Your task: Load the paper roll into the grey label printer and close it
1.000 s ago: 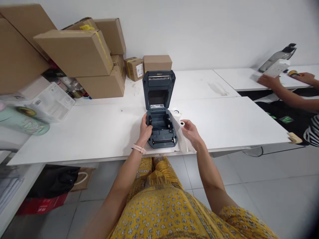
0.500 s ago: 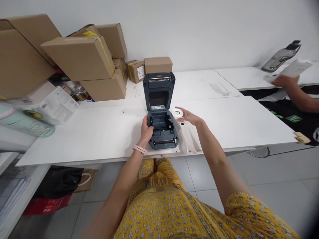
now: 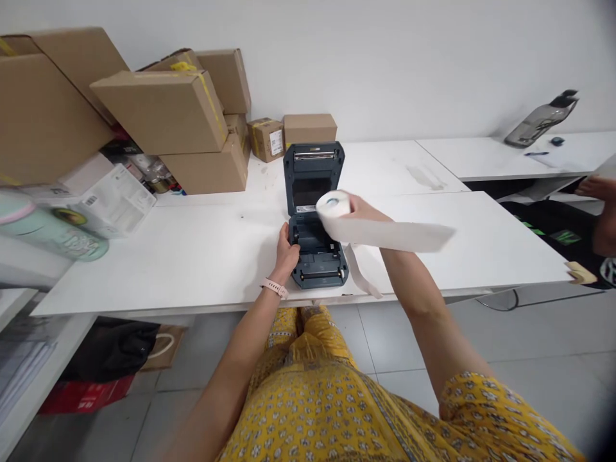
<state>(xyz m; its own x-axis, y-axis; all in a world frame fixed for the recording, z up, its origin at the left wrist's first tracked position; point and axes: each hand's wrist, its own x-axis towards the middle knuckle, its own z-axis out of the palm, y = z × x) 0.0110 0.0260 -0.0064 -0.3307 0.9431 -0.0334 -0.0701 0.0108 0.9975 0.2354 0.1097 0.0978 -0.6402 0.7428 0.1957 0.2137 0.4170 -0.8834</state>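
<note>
A dark grey label printer (image 3: 317,262) stands on the white table with its lid (image 3: 315,176) raised. My left hand (image 3: 287,250) grips the printer's left edge, the thumb resting over the rim. In my right hand (image 3: 363,208) is a white label roll (image 3: 333,204), lifted above the printer's right side. From the roll a loose paper tail (image 3: 409,235) sweeps out to the right, in front of my wrist. A second paper strip (image 3: 360,273) lies on the table to the right of the printer. Some of my right fingers are hidden behind the roll.
Cardboard boxes (image 3: 161,115) are stacked at the back left, with a white box (image 3: 120,199) and a mint bottle (image 3: 58,228) nearby. Toward the far right are a grey water bottle (image 3: 536,125), a pen (image 3: 536,154) and another person's hand (image 3: 594,187).
My right hand has lifted the label roll from beside the printer up and left, its paper tail swinging out right. The other person's hand moved right and down. My left hand keeps its grip.
</note>
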